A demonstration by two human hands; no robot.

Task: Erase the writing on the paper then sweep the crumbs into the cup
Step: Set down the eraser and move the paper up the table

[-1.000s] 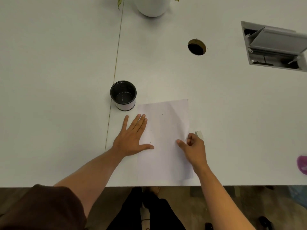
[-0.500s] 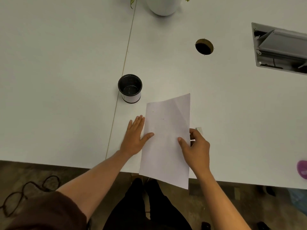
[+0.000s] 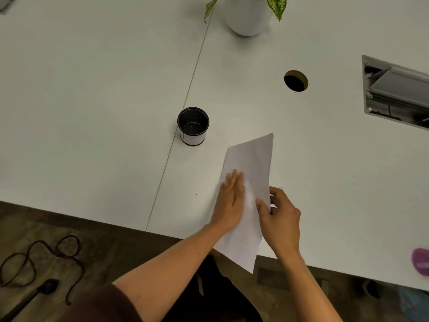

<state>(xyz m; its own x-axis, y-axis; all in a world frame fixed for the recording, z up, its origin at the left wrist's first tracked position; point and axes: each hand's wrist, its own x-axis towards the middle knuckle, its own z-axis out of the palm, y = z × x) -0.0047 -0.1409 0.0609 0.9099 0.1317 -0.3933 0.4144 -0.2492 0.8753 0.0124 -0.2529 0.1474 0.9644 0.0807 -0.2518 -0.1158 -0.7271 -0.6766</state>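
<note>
The right hand pinches the paper off the table's near edge, tilting it apparently to pool crumbs, while the left hand lies flat-fingered, steadying it.

bare table left of cup, cable hole and plant pot farther back

Counter: a white laminate counter is divided by a thin seam.
Openings: a round cable hole and a grey hinged cable hatch are set in.
Floor: dark wood floor, on which a dark looped cord is laid.
</note>
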